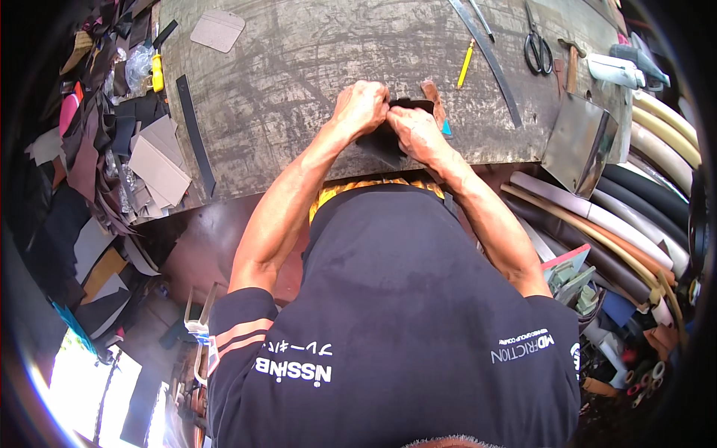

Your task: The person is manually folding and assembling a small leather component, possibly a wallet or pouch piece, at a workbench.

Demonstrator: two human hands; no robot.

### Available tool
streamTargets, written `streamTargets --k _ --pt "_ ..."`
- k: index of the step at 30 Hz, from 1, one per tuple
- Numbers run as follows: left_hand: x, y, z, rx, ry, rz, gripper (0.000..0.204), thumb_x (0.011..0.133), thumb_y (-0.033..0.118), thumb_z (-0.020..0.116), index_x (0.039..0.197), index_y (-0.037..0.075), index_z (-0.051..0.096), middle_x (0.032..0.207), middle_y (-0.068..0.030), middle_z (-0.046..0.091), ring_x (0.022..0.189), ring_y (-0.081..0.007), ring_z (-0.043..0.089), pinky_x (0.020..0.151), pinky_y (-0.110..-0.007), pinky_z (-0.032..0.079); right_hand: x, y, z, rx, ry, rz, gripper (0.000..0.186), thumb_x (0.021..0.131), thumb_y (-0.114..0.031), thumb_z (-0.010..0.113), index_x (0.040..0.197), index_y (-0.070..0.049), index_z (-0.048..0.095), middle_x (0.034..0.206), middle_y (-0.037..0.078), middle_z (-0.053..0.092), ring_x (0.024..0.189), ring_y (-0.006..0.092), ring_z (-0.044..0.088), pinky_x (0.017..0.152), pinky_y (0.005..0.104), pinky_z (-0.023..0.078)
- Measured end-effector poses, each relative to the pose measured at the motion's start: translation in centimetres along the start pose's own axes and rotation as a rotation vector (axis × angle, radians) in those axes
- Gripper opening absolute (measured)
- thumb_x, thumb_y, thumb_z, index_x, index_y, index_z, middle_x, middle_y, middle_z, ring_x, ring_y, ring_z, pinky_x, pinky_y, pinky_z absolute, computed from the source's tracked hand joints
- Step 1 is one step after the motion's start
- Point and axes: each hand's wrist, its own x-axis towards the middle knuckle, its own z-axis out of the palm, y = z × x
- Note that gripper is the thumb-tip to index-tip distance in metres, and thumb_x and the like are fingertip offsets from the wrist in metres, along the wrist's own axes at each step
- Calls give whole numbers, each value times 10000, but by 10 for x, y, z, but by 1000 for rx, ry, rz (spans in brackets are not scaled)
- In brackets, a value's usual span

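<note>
Head | black piece (pixel 382 146) at scuffed table (pixel 261 97) | scraps (pixel 84 175) left, rolls (pixel 567 196) right

sheet (pixel 382 143), upper centre: black | shirt (pixel 418 299), lower centre: black, salmon sleeve stripes (pixel 246 329) | tabletop (pixel 261 89), top: mottled grey | tool handle (pixel 157 72), upper left: yellow

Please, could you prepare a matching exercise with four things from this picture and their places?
1. black piece
2. yellow pencil-like tool
3. scissors
4. card with rounded corners

A. right of the long grey strip
B. toward the table's far left corner
C. held by left hand and right hand
D. just left of that strip

Pairs: 1-C, 2-D, 3-A, 4-B
</note>
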Motion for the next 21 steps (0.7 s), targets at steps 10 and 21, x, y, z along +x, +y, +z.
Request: streamTargets --k 10,21 --pt "-8 -16 -27 49 51 -90 524 792 114 731 1268 43 525 1062 -225 674 1049 -409 632 901 -460 504 13 6 10 262 202 225 100 907 -132 642 977 -61 648 890 131 650 844 344 662 738 431 521" --pt "-11 -17 -12 479 187 239 207 799 117 636 984 110 730 1028 -114 617 1060 -321 549 933 -487 402 13 11 0 231 71 80 161 853 -50 593 1012 -63 620 918 137 600 879 368 647 748 452 518"
